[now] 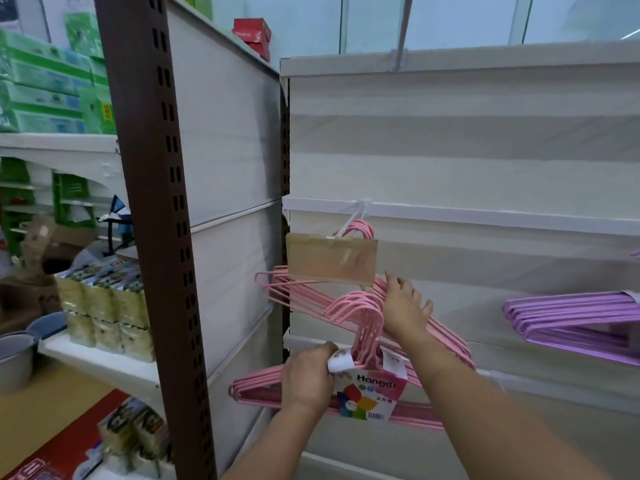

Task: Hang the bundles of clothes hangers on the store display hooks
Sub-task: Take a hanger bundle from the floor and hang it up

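Note:
A bundle of pink hangers (365, 327) with a "Hanger" paper label (372, 393) hangs in the air in front of the white display wall. My left hand (306, 377) grips it at the label, below the hook necks. Behind it, another pink bundle (298, 294) hangs from a white display hook (351, 220) that carries a tan price tag holder (330, 259). My right hand (403, 308) reaches up with its fingers relaxed and touches the hanging bundle's right shoulder, just below the tag.
A purple hanger bundle (571, 320) hangs further right on the same wall. A brown slotted upright (166, 202) stands at the left. Beyond it, shelves hold packaged goods (104, 306), green boxes (45, 81) and grey bowls (17, 355).

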Available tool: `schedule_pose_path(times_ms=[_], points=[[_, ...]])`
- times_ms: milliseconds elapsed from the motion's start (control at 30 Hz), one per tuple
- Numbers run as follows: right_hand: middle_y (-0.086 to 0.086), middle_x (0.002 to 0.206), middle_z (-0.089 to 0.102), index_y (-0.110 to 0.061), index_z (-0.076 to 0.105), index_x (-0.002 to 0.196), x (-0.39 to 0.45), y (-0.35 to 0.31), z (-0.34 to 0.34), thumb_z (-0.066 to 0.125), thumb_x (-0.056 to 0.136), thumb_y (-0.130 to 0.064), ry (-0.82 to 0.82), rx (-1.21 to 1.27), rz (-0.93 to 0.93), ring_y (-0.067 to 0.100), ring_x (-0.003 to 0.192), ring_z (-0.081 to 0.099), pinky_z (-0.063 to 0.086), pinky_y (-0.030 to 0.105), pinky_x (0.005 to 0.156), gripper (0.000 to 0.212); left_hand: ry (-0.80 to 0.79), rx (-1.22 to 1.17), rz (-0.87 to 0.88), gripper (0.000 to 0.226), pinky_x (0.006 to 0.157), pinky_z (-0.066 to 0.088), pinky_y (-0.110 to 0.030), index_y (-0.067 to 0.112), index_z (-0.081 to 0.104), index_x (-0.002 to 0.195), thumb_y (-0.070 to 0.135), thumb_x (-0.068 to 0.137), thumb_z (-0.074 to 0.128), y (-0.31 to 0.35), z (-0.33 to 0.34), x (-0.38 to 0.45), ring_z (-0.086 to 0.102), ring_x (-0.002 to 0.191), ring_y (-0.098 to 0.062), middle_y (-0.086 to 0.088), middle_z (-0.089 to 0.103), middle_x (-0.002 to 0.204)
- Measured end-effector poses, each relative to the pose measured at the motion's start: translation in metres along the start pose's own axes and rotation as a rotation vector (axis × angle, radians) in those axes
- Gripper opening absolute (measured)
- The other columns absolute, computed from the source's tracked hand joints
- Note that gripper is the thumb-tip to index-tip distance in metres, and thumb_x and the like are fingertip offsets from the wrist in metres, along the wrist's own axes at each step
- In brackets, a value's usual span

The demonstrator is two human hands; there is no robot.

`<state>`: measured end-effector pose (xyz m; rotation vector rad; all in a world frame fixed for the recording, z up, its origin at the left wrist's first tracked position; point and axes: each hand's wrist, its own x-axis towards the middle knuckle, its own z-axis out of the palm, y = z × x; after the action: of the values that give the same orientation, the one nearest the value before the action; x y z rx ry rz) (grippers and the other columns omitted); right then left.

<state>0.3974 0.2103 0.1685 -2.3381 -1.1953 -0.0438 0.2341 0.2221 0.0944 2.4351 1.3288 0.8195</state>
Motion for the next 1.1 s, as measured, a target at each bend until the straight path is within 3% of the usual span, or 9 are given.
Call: schedule_pose_path(times_ms=[100, 200, 333, 467, 567, 633, 733, 833, 1100], points=[[0.002, 0.141, 0.044, -0.025, 0.04, 0.142, -0.018, 0.015, 0.002, 0.023, 0.097, -0.045, 0.319, 0.12, -0.073, 0.022, 0.133, 0.033, 0.008, 0.047, 0.114, 0.052, -0.002, 0.015, 0.017, 0.041, 0.074, 0.046, -0.029, 0.031, 0.061, 0.117, 0.009, 0.084, 0.049, 0.008, -0.001, 0.002, 0.063, 0.098, -0.021, 0.002, 0.069, 0.106], [0.001, 0.111, 0.062, -0.018, 0.063, 0.116, -0.041, 0.024, 0.001, 0.02, 0.089, -0.046, 0.558, 0.273, -0.217, 0.022, 0.108, 0.052, 0.03, 0.036, 0.096, 0.058, -0.014, -0.003, 0.017, 0.038, 0.069, 0.045, -0.028, 0.031, 0.062, 0.113, 0.009, 0.085, 0.049, 0.015, -0.001, 0.004, 0.063, 0.094, -0.021, 0.002, 0.069, 0.101], [-0.006, 0.101, 0.062, -0.019, 0.057, 0.128, -0.068, 0.021, -0.013, 0.031, 0.09, -0.056, 0.396, 0.543, -0.255, 0.016, 0.097, 0.059, 0.045, 0.03, 0.081, 0.059, -0.049, -0.042, 0.008, 0.042, 0.072, 0.05, -0.031, 0.034, 0.06, 0.114, 0.006, 0.086, 0.046, 0.028, -0.005, 0.0, 0.063, 0.093, -0.023, 0.002, 0.069, 0.104], [0.0, 0.126, 0.062, -0.022, 0.053, 0.135, -0.087, 0.008, -0.024, 0.035, 0.088, -0.069, 0.303, 0.96, -0.205, 0.015, 0.119, 0.055, 0.042, 0.031, 0.102, 0.068, -0.092, -0.04, -0.001, 0.043, 0.073, 0.05, -0.03, 0.036, 0.057, 0.117, 0.007, 0.087, 0.045, 0.037, -0.011, -0.007, 0.063, 0.095, -0.024, 0.002, 0.067, 0.107], [-0.005, 0.126, 0.06, -0.031, 0.036, 0.143, -0.097, -0.001, -0.024, 0.052, 0.085, -0.063, 0.166, 0.744, -0.169, 0.017, 0.114, 0.057, 0.049, 0.036, 0.095, 0.069, -0.122, -0.062, -0.049, 0.038, 0.076, 0.053, -0.034, 0.037, 0.057, 0.108, 0.008, 0.087, 0.042, 0.04, -0.016, -0.013, 0.063, 0.09, -0.024, 0.004, 0.067, 0.1], [-0.007, 0.108, 0.065, -0.033, 0.032, 0.137, -0.1, -0.001, -0.023, 0.06, 0.084, -0.056, 0.123, 0.529, -0.119, 0.018, 0.095, 0.064, 0.054, 0.04, 0.079, 0.064, -0.125, -0.037, -0.054, 0.036, 0.076, 0.053, -0.035, 0.037, 0.056, 0.104, 0.009, 0.089, 0.041, 0.044, -0.023, -0.017, 0.063, 0.089, -0.025, 0.003, 0.067, 0.098], [0.001, 0.084, 0.063, -0.023, 0.041, 0.113, -0.1, -0.001, -0.03, 0.055, 0.09, -0.049, 0.116, 0.569, -0.039, 0.023, 0.077, 0.063, 0.053, 0.041, 0.069, 0.037, -0.089, 0.031, -0.004, 0.038, 0.08, 0.051, -0.035, 0.038, 0.057, 0.112, 0.011, 0.09, 0.042, 0.047, -0.033, -0.015, 0.062, 0.099, -0.025, 0.003, 0.067, 0.106], [-0.001, 0.079, 0.055, -0.017, 0.041, 0.11, -0.097, -0.008, -0.04, 0.045, 0.096, -0.046, 0.137, 0.554, 0.04, 0.023, 0.075, 0.056, 0.043, 0.034, 0.063, 0.033, -0.089, 0.031, 0.053, 0.036, 0.078, 0.049, -0.034, 0.036, 0.057, 0.112, 0.01, 0.091, 0.045, 0.05, -0.043, -0.009, 0.061, 0.101, -0.023, 0.005, 0.067, 0.107], [0.006, 0.086, 0.061, -0.021, 0.04, 0.108, -0.072, -0.038, -0.063, 0.037, 0.1, -0.043, 0.199, 0.748, 0.091, 0.027, 0.079, 0.063, 0.052, 0.045, 0.077, 0.024, 0.173, 0.133, 0.266, 0.032, 0.094, 0.035, -0.029, 0.033, 0.057, 0.115, 0.016, 0.088, 0.053, 0.047, -0.067, 0.02, 0.056, 0.109, -0.015, 0.01, 0.065, 0.11]])
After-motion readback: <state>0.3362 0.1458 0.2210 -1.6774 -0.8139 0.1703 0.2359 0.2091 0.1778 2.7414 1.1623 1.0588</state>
